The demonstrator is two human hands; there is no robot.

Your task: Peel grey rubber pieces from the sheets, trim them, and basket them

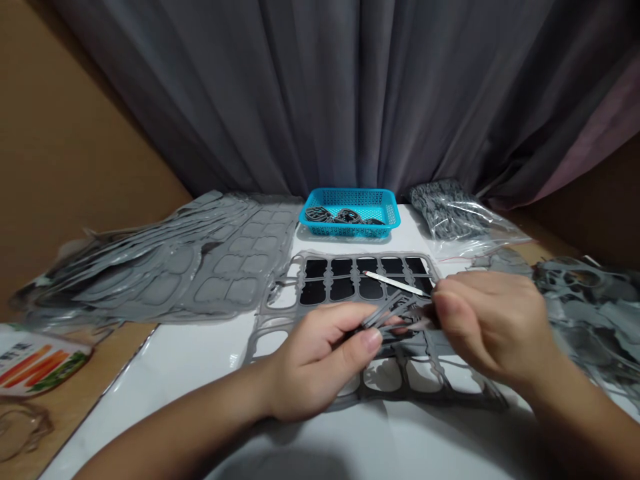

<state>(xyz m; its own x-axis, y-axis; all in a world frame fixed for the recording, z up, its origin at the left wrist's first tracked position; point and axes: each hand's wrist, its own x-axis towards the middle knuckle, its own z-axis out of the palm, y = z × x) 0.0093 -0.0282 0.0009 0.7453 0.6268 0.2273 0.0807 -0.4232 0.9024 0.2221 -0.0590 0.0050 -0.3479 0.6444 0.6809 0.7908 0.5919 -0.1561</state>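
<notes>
Grey cut-away strips are pinched tightly in the left hand, above a grey die-cut sheet of black rounded panels mid-way along the white board. The right hand closes narrowly on a white, red-tipped stick. A blue basket sits at the board's back edge; beyond its left edge, a carrot-printed packet shows unreadable lettering.

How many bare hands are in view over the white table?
2: the left bare hand holding thin grey strips, and the right bare hand beside it, over a grey cut-out sheet.
</notes>
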